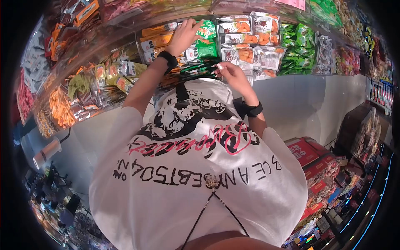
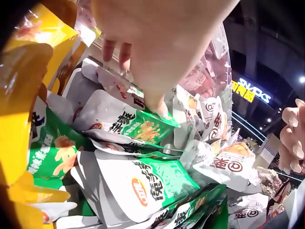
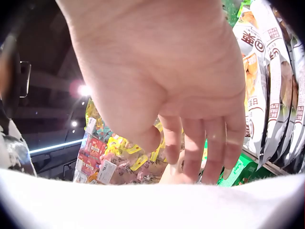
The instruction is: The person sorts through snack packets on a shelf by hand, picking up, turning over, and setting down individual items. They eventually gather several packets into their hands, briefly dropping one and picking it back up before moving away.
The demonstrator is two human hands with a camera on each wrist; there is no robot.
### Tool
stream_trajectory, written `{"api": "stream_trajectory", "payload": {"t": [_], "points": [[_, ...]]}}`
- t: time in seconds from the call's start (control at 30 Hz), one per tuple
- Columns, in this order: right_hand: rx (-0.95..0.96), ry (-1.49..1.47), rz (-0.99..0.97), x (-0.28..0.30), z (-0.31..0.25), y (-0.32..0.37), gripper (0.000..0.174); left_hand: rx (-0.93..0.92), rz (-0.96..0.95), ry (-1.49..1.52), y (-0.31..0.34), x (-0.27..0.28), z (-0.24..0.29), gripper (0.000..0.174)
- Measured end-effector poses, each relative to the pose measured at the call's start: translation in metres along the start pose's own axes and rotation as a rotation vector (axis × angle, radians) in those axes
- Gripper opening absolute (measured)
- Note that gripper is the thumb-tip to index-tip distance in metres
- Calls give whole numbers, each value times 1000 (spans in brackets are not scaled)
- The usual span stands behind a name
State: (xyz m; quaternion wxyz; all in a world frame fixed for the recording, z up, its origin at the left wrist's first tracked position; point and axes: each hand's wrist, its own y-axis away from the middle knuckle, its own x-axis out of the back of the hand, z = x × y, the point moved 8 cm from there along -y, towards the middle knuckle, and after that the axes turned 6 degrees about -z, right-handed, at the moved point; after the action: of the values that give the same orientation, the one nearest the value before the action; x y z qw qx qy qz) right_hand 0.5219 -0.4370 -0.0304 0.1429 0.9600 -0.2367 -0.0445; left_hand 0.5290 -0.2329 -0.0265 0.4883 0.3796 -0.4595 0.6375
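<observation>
In the head view my left hand [image 1: 186,36] reaches over the back of a bin of green-and-white snack packets [image 1: 207,49]. In the left wrist view the thumb tip sits at the upper edge of one green-and-white packet [image 2: 145,128], with other fingers [image 2: 125,56] spread farther back above the row. My right hand [image 1: 234,77] hovers in front of the shelf, close to the green packets and the white chestnut packets [image 1: 241,55]. Its fingers [image 3: 193,148] hang loosely bent in the right wrist view, with nothing in them.
Orange packets [image 1: 156,43] stand left of the green ones, in the same bin. Green bags [image 1: 298,48] fill a bin to the right. A shelf front [image 1: 287,98] drops below the bins. A red display [image 1: 306,152] stands at the right.
</observation>
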Motion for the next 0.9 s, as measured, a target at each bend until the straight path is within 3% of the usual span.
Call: {"api": "stream_trajectory", "payload": {"t": [0.13, 0.23, 0.3, 0.33, 0.53, 0.57, 0.63, 0.73, 0.9], "points": [[-16, 13, 2, 0, 1, 0, 20, -12, 170, -65, 4, 16, 4, 49], [-11, 19, 7, 1, 2, 0, 20, -82, 117, 20, 9, 11, 14, 36], [-10, 13, 9, 1, 3, 0, 20, -195, -171, 98, 24, -19, 38, 28], [-6, 8, 10, 1, 3, -1, 20, -281, -103, 103, 32, -16, 51, 26], [3, -7, 2, 0, 5, -1, 19, -131, -317, -59, 51, -40, 59, 47], [2, -7, 4, 1, 5, -1, 19, -132, -317, -59, 55, -43, 59, 47], [13, 22, -4, 1, 4, 0, 20, -211, -143, -148, 63, -38, 65, 51], [-57, 55, -45, 2, 8, -1, 24, -210, -188, -109, 70, -49, 69, 51], [-21, 13, -25, 6, 6, -11, 26, -122, -281, 27, 81, -64, 63, 48]]}}
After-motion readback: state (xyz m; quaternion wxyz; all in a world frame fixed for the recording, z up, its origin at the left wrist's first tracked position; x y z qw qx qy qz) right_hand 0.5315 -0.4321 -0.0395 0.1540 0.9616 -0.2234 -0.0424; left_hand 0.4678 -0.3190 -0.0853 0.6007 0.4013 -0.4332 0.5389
